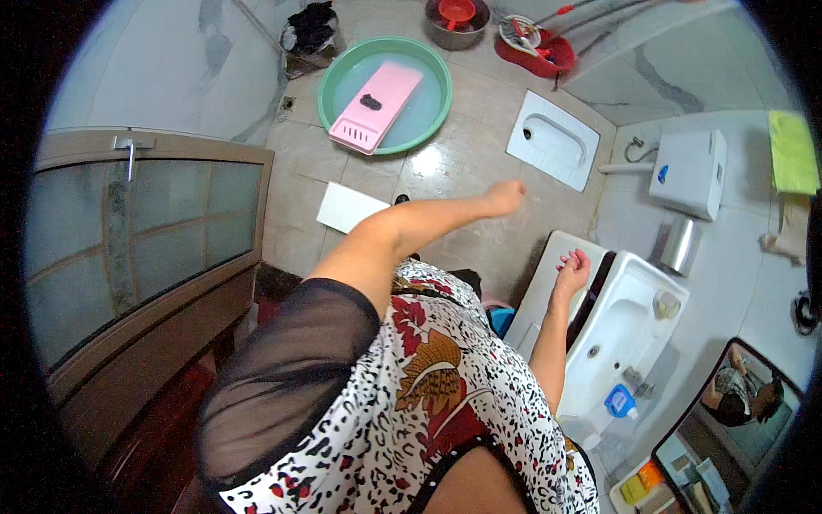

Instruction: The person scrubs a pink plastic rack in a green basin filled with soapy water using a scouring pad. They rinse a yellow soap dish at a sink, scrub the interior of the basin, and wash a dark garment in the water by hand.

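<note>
My left hand (505, 199) is stretched across the front of my body, above the tiled floor, its fingers curled into a fist; whatever may be inside is hidden. Beside the washbasin, my right hand (575, 272) is raised with loosely bent fingers, nails showing and nothing visible in it. Farther off on the floor, a green basin (324, 120) holds cloudy water. Across it lies a pink washboard (396, 90), tilted against the near rim, with a small dark item (371, 102) on top. Neither hand touches them.
A white flat-topped stool or board (349, 206) lies ahead of me. A squat toilet (552, 141) is set in the floor. The white washbasin (629, 313) stands at right, with a blue bottle (620, 402). A bucket (310, 38) and red tub (552, 58) stand far off.
</note>
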Demonstrator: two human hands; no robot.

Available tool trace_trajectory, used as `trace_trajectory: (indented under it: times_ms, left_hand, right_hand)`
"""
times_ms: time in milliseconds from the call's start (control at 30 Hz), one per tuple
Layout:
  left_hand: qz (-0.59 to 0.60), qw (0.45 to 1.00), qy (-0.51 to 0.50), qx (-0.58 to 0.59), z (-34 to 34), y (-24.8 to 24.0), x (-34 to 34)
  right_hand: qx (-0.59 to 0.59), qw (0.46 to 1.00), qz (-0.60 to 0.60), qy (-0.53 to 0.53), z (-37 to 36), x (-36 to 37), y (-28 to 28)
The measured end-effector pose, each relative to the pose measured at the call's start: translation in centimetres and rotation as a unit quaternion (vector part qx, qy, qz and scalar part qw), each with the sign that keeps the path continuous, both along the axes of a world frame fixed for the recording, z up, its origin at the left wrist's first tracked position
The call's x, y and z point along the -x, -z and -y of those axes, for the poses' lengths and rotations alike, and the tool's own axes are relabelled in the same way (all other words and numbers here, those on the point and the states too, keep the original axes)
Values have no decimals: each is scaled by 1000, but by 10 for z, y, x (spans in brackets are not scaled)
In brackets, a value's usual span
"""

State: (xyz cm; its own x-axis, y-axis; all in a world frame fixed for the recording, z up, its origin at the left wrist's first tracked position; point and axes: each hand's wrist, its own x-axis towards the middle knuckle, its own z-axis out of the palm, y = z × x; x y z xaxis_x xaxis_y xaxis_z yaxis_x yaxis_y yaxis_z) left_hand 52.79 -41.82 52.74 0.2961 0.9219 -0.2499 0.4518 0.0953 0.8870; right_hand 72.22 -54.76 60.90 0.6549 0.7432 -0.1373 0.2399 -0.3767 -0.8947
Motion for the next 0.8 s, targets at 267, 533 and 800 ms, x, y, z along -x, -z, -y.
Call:
trace_trajectory:
  times_ms: [267, 533, 800]
  left_hand:
    - [-168, 978, -80, 100, -81, 34, 212]
    - [-54, 907, -324, 262, -110, 44, 347]
    - [81, 838, -468, 268, -133, 26, 420]
  right_hand:
    - [75, 996, -26, -32, -101, 57, 52]
    - [170, 975, -35, -139, -248, 101, 107]
    - [192, 952, -29, -236, -369, 183, 117]
